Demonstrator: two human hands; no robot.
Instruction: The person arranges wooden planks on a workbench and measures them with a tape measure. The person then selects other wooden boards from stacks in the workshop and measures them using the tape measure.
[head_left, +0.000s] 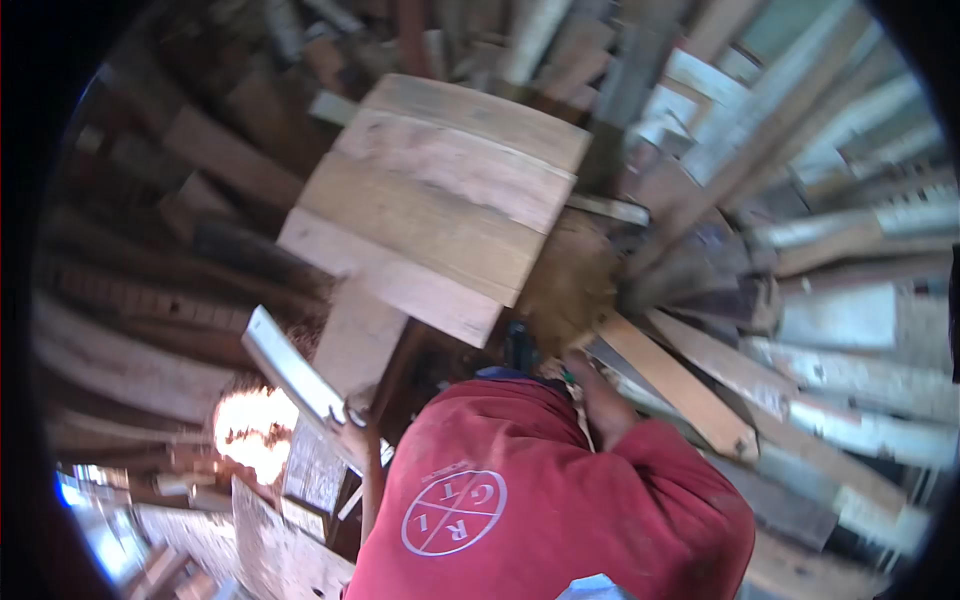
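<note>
My left hand is closed around a long, narrow pale strip with a whitish, shiny face. The strip slants up and to the left. My right hand is close to my waist, beside the red shirt. Its fingers look curled, and a small green bit shows beside them, but what they hold is blurred and partly hidden. Ahead lies a panel of several planks set edge to edge. A single board extends from under its near edge toward my left hand.
Wooden boards lie all around, including a light brown plank by my right arm. White-painted pieces are stacked at right. A long beam slants across the upper right. Bright glare shows at left.
</note>
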